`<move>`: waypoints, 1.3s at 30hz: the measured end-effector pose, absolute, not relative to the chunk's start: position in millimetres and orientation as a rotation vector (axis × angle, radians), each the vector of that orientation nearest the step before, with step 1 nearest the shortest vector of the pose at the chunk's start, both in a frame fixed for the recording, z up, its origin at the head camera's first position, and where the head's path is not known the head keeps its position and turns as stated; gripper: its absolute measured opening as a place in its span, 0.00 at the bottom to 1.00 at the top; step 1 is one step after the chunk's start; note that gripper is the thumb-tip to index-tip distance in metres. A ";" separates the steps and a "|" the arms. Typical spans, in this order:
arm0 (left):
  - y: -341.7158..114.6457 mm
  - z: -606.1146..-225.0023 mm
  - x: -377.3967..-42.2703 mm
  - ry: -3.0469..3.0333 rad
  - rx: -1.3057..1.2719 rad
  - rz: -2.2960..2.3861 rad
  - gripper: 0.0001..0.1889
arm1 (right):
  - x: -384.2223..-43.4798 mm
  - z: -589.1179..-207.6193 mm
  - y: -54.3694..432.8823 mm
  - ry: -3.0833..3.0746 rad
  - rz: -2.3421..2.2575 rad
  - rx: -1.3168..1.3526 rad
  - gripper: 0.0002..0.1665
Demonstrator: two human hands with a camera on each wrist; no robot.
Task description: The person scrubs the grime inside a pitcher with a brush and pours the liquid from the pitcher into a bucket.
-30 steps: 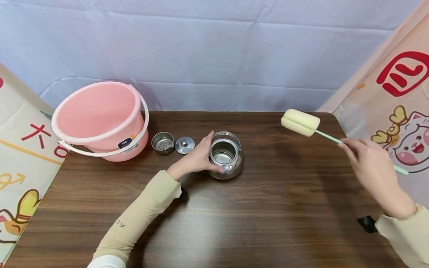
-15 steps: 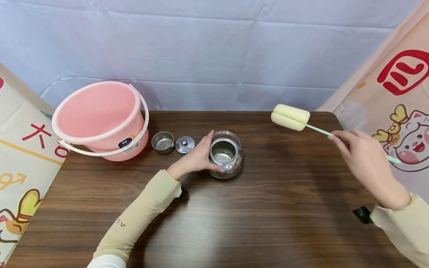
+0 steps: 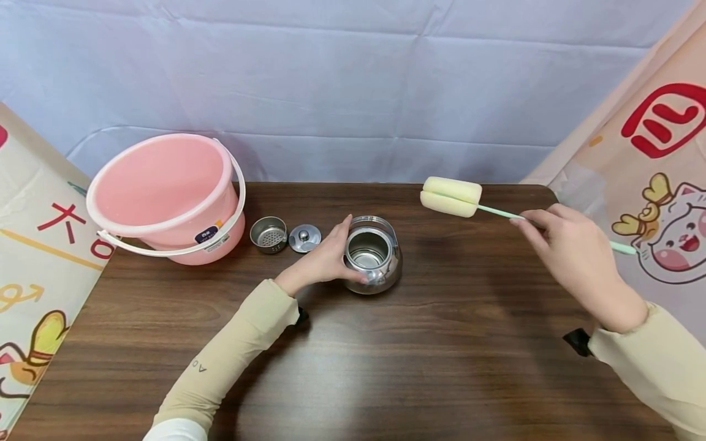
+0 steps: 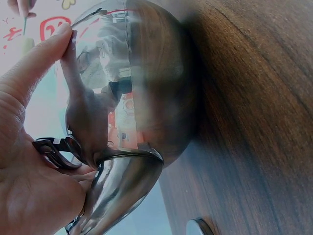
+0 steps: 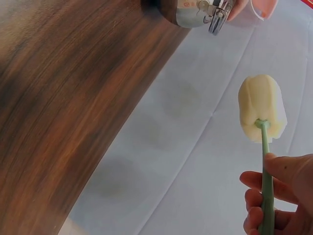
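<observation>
The left hand (image 3: 322, 254) and right hand (image 3: 576, 263) are bare. The left sleeve (image 3: 226, 355) is beige, with small dark lettering (image 3: 198, 366) and white cloth (image 3: 175, 430) at its upper end; the right sleeve (image 3: 651, 361) is beige too. A black piece (image 3: 578, 342) juts from beneath each, near the hand.

The right hand (image 5: 292, 190) grips a green handle (image 5: 267, 198), fingers curled round it; a yellow sponge head (image 5: 260, 99) tops the handle against pale cloth (image 5: 181, 127); a wooden table (image 5: 73, 98) fills the left; cut off at the top are a shiny metal pot (image 5: 190, 15), part of the left hand (image 5: 238, 8) and a pink bucket (image 5: 266, 6).
</observation>
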State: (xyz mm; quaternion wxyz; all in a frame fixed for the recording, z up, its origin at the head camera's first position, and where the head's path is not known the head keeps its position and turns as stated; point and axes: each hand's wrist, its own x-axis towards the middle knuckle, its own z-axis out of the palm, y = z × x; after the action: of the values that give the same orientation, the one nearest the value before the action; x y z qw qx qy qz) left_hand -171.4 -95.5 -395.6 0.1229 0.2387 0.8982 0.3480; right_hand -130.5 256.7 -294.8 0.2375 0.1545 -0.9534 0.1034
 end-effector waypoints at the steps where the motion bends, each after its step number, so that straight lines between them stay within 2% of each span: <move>1: -95.6 -395.6 -171.3 2.620 0.696 1.015 0.66 | -130.9 -294.6 255.0 -2.610 0.279 0.429 0.12; 11: -96.5 -395.9 -170.8 2.618 0.715 1.026 0.66 | -137.4 -291.8 239.9 -2.532 0.232 0.513 0.10; 21: -96.3 -396.6 -171.8 2.623 0.703 1.020 0.66 | -142.7 -294.8 228.2 -2.441 0.208 0.609 0.12; 32: -95.9 -396.2 -171.5 2.615 0.693 1.028 0.66 | -149.3 -301.3 219.4 -2.284 0.228 0.789 0.27; 39: -95.3 -396.9 -171.8 2.630 0.708 1.022 0.66 | -150.3 -304.1 212.9 -2.269 0.206 0.880 0.26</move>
State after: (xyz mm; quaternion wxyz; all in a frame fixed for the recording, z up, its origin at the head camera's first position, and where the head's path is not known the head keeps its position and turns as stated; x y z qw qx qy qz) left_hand -171.8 -95.3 -396.9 0.1163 0.2417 0.8980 0.3489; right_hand -150.3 212.9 -304.1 0.3424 0.3384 -0.8729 0.0791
